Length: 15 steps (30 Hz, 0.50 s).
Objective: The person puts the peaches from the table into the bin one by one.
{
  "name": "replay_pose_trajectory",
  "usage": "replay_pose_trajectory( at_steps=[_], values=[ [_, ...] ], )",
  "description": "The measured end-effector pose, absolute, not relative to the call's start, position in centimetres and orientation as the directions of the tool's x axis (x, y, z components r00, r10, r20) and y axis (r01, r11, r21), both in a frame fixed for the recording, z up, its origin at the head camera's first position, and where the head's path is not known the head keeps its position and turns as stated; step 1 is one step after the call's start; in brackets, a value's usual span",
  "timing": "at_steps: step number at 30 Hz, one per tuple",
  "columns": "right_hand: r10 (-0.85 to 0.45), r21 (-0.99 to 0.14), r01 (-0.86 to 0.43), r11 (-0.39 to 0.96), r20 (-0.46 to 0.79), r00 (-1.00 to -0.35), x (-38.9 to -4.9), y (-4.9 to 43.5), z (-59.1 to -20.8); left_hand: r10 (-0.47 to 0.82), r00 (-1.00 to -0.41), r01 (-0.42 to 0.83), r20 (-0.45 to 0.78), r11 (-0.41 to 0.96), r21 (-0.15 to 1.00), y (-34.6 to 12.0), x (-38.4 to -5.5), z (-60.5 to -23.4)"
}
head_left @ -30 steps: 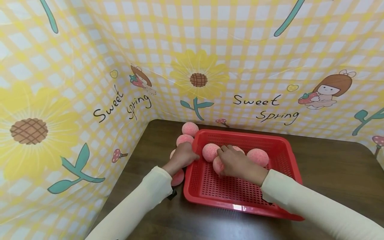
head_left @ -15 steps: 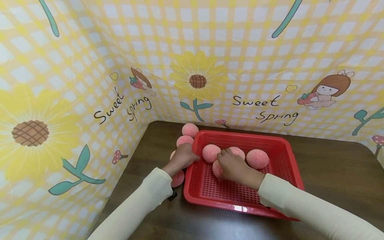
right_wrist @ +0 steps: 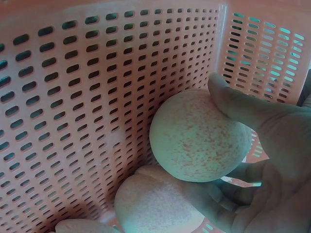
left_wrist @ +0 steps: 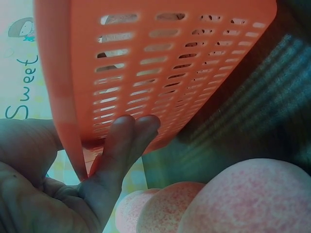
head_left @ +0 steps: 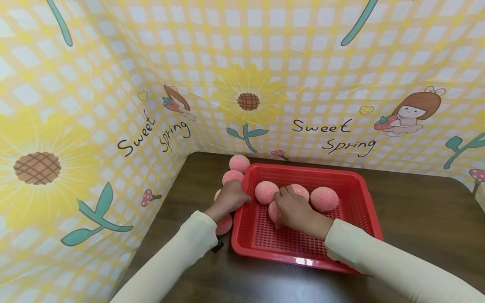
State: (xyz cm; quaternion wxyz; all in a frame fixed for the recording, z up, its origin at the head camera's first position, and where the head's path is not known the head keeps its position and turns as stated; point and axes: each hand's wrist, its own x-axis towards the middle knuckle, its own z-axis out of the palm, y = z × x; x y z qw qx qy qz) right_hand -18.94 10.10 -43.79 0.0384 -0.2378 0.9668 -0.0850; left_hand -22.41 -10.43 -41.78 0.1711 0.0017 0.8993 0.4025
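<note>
A red perforated plastic basket (head_left: 280,259) stands on the dark table. My left hand (head_left: 229,195) grips its left rim, with the thumb over the rim and the fingers against the outer wall (left_wrist: 146,53) in the left wrist view. Inside the basket, my right hand (head_left: 297,210) holds a pink speckled peach (right_wrist: 194,141) between thumb and fingers. In the right wrist view, a second peach (right_wrist: 155,201) lies right beside the held one, near the fingertips. Also in the basket are a left peach (head_left: 266,192), a back peach (head_left: 300,192), partly behind my fingers, and a right peach (head_left: 324,199).
Several more peaches stand in a row along the basket's outer left side, among them a far one (head_left: 239,163) and a near one (head_left: 224,225). My left hand partly covers this row. A patterned yellow cloth (head_left: 318,84) hangs behind the table (head_left: 417,210) and at its left.
My right hand has shifted slightly toward the front left with the peach, uncovering more of the back peach. The left hand stays on the rim.
</note>
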Motion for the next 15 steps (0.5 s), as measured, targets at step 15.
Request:
replay_pose_trajectory(
  at_steps=[15],
  values=[
    [-0.495,-0.209,-0.472,0.856,-0.075,-0.866,-19.04,10.49,-43.23,0.132,-0.949,-0.12,-0.286,0.69,0.714,-10.33,-22.34,-41.78]
  ],
)
